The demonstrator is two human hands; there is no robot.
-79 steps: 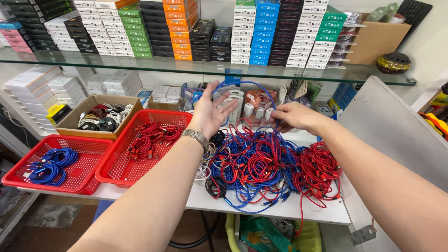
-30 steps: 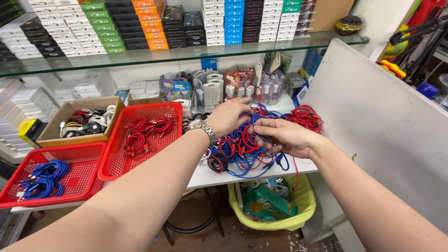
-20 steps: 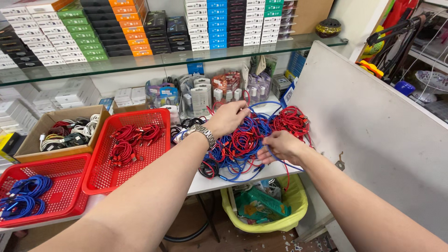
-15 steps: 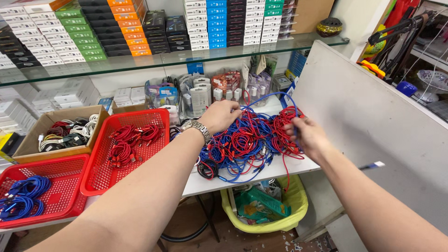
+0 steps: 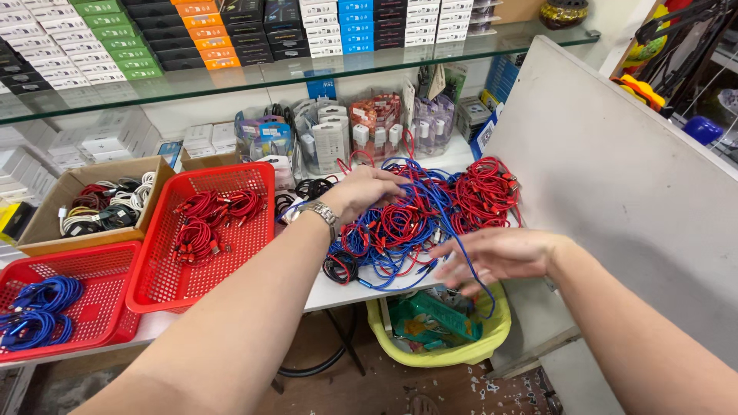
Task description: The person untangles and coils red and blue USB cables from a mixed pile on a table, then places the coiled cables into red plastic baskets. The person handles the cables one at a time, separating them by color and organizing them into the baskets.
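Head view showed the left hand (image 5: 367,194) resting palm-down on the tangled pile of red and blue cables (image 5: 415,223), its grip loosely closed over a few strands. Right hand (image 5: 496,255) hovered just past the pile's near edge, fingers spread wide, a blue cable (image 5: 470,265) looping under them. That pile lay on the white surface (image 5: 338,288). Left of the pile stood a red basket (image 5: 207,230) of red cables, beyond it another red basket (image 5: 69,303) with blue ones. Below the pile sat a yellow bin (image 5: 453,350).
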